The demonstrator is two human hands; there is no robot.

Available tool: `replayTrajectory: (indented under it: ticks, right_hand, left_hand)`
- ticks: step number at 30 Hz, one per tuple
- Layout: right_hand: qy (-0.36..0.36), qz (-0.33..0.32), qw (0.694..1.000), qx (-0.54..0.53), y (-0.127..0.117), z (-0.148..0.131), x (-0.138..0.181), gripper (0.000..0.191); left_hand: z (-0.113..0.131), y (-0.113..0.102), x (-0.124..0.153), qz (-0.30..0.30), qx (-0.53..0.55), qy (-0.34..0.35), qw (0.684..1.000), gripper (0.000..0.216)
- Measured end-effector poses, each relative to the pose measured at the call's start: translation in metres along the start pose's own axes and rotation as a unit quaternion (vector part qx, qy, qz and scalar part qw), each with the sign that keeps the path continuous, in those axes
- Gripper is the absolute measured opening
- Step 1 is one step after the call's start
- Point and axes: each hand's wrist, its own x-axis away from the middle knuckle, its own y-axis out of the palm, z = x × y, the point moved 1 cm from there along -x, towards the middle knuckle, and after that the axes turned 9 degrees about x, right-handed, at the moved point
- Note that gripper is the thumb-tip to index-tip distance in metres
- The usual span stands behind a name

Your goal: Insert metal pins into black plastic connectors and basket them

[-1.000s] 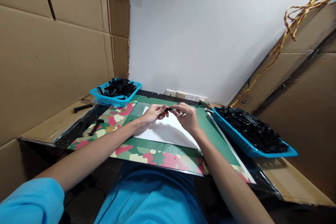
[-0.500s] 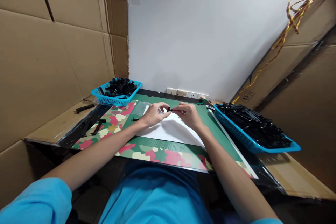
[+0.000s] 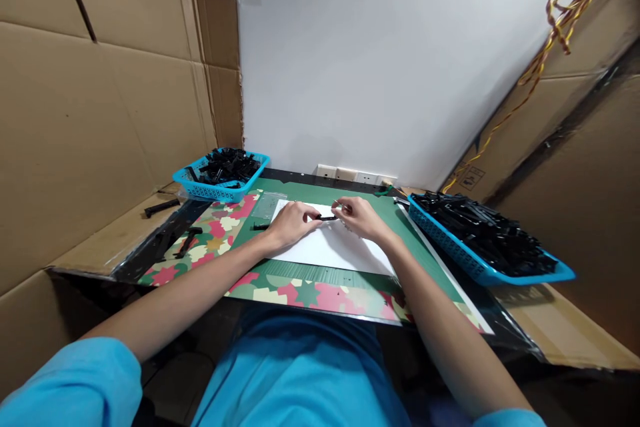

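Observation:
My left hand [image 3: 294, 225] pinches one end of a short, narrow black plastic part [image 3: 327, 218] over a white sheet of paper [image 3: 325, 248]. The part lies level and points to the right. At its far end, my right hand [image 3: 361, 217] has its fingers bent and closed together. Something thin shows by those fingertips, too small to make out. Left of the paper are another black part [image 3: 260, 227] and a small clear plastic bag [image 3: 270, 204].
A blue basket [image 3: 200, 193] heaped with black parts stands at the back left. A larger blue basket [image 3: 450, 247] of black pieces is at the right. Several loose black parts [image 3: 188, 242] lie at the left. Cardboard walls [image 3: 150, 80] and a socket strip [image 3: 355, 176] border the table.
My hands have come lower, nearer the paper. The black part now shows lengthwise between them, and my right hand has shifted slightly to the right. The view has moved a little.

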Motion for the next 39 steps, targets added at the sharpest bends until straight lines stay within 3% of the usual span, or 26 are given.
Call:
replayTrajectory:
  ticks: [5,10,13,17,39]
  right_hand:
    - [-0.057,0.057,0.997,0.004,0.005,-0.002,-0.003,0.028]
    - [0.013,0.122,0.991,-0.061,0.01,-0.007,-0.004,0.021]
    - [0.046,0.148,0.976,-0.155,0.017,-0.016,-0.006,0.036]
    - [0.079,0.168,0.963,-0.196,0.028,-0.026,-0.008,0.05]
    - [0.056,0.175,0.98,-0.073,0.036,-0.029,-0.01,0.046]
  left_hand:
    - [0.001,0.005,0.001,-0.019,0.021,0.014,0.999,0.016]
    - [0.006,0.007,0.004,-0.02,0.013,0.022,0.999,0.015]
    - [0.009,0.008,0.004,-0.026,-0.018,0.04,0.999,0.018]
    - [0.01,0.01,0.004,-0.032,-0.037,0.056,0.997,0.017]
    - [0.014,0.013,0.006,-0.029,-0.038,0.057,0.997,0.032]
